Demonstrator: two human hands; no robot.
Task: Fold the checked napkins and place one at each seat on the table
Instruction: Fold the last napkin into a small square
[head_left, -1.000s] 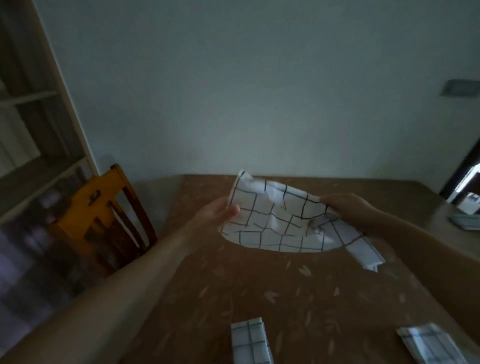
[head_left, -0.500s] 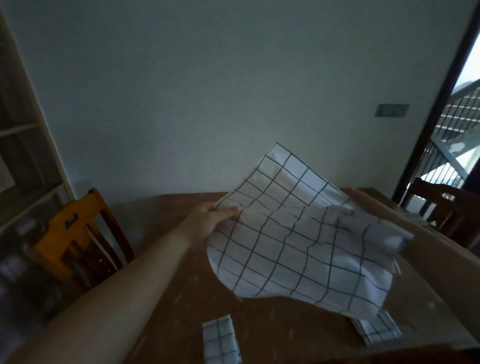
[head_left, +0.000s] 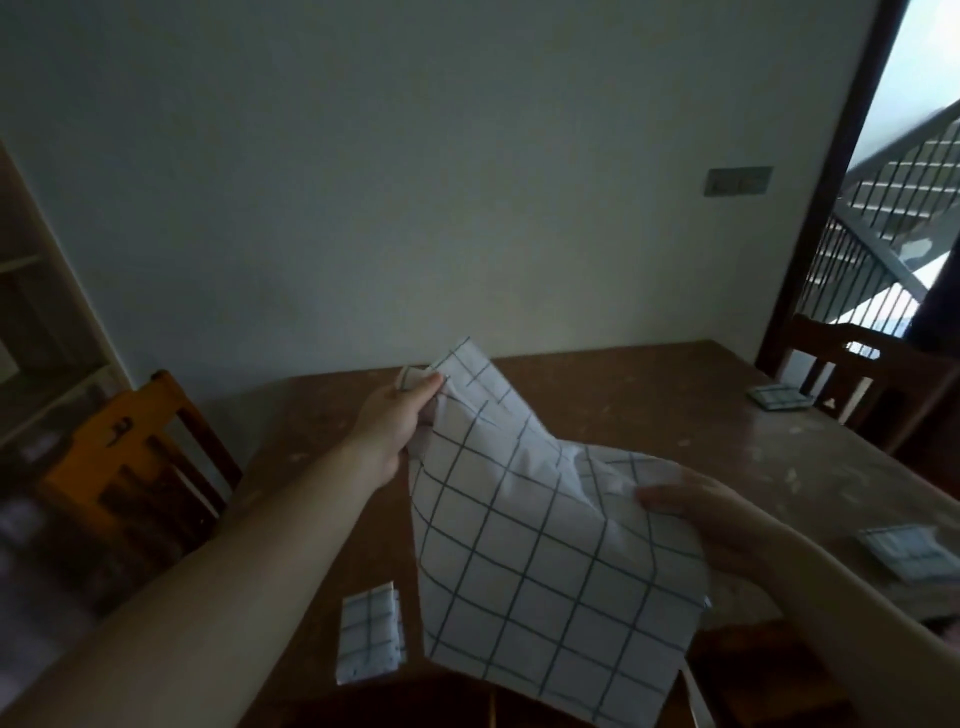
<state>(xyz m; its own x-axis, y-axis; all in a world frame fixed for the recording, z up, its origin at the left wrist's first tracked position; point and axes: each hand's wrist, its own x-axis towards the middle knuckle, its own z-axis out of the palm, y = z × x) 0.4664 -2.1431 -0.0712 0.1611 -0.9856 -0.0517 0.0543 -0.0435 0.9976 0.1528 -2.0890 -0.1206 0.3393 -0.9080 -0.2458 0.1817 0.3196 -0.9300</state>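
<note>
Dim daylight from a doorway at upper right falls across a brown wooden table set against a pale wall. At centre frame, a person holds an unfolded checked napkin in the air above the table. The left hand pinches the cloth's upper corner between thumb and fingers, just above mid-frame, while the right hand grips its right edge lower down, fingers curled over the fabric. From those two holds the napkin hangs slack and creased, its lower edge reaching the bottom of the frame.

Three folded napkins lie flat on the table, well apart from one another: one at lower centre-left beside the hanging cloth, a second at the right edge (blurred), and a third at the far right, in front of a dark chair. An orange-brown chair stands at the table's left side, with pale shelving behind it at the left of the frame. A grey switch plate sits on the wall near the door.
</note>
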